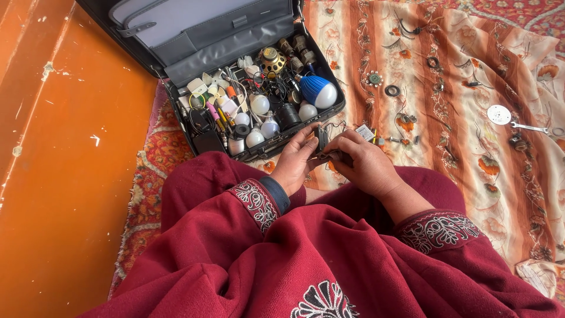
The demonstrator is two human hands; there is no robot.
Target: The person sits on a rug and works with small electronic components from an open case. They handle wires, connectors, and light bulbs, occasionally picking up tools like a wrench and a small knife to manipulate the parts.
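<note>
My left hand (pixel 296 158) and my right hand (pixel 364 164) meet over my lap, both gripping a small dark electrical part (pixel 322 141) with thin wires trailing from it. The left fingers pinch its upper side, the right fingers hold it from below and the right. Both arms wear dark red sleeves with white embroidered cuffs. Just beyond the hands lies an open black case (pixel 176 53) filled with white bulbs, a blue-and-white bulb (pixel 318 90), a small speaker, tape rolls and cables.
A striped floral cloth (pixel 471 135) covers the floor to the right, strewn with small rings, a round white disc (pixel 499 114), a spanner (pixel 529 127) and a small circuit piece (pixel 366 132). An orange painted floor (pixel 65 176) lies to the left.
</note>
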